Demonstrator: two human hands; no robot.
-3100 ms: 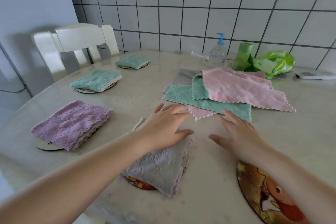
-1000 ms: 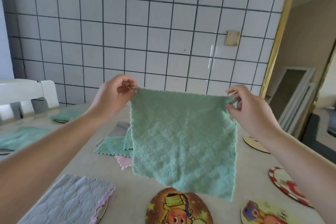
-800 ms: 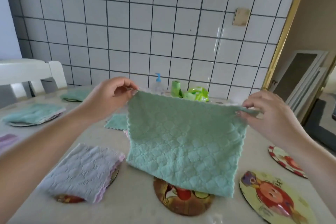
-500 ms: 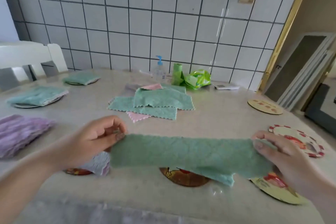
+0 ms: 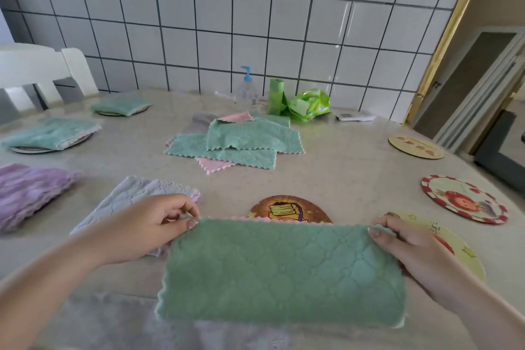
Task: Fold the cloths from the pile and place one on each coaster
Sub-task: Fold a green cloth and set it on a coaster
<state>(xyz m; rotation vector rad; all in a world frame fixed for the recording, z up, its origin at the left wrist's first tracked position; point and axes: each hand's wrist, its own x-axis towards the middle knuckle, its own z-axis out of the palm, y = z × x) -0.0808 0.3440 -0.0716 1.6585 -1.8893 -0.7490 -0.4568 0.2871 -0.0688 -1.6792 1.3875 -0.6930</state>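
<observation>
Green cloth (image 5: pixel 284 270) is folded in half and held over the near edge of the surface (image 5: pixel 341 167). Left hand (image 5: pixel 153 227) pinches its top left corner, right hand (image 5: pixel 409 250) pinches the top right. Brown coaster (image 5: pixel 289 209) sits just behind it, and the pile (image 5: pixel 241 142) is mid-surface.

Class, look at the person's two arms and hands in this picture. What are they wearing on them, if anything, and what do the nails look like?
Both forearms are bare, with no sleeves in view. The left hand and right hand wear no gloves, and no rings, watch or bracelets show. The nails on the fingers are short and look unpainted or pale.
</observation>
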